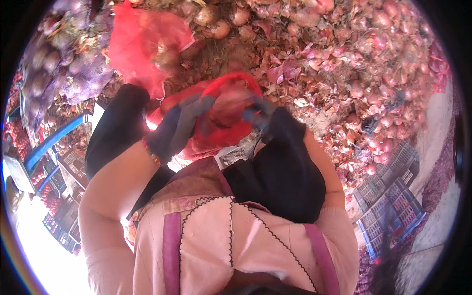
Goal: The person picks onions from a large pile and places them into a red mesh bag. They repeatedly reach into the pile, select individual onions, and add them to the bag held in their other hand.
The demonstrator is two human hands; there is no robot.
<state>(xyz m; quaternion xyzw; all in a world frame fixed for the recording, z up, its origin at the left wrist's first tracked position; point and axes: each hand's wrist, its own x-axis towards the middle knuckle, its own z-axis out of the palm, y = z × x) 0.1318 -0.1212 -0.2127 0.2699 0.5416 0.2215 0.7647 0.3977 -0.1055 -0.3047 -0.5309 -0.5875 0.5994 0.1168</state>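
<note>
An upright red mesh bag (221, 138) stands between my knees, its mouth held wide. My left hand (184, 120), in a grey and dark glove, grips the left side of its rim. At the right side of the mouth is my right hand (271, 118), in a dark glove with blue at the fingertips. Motion blur hides whether its fingers hold the rim or something else. Inside the bag the contents are blurred. Just beyond lies a second red mesh bag (138, 42), spread loosely over some onions.
A heap of reddish onions (385, 40) and loose skins (295, 73) covers the ground ahead and right. Purple mesh sacks (79, 79) of onions lie at left, near a blue bar (55, 138). Plastic crates (391, 221) stand at right; more crates (61, 230) are at left.
</note>
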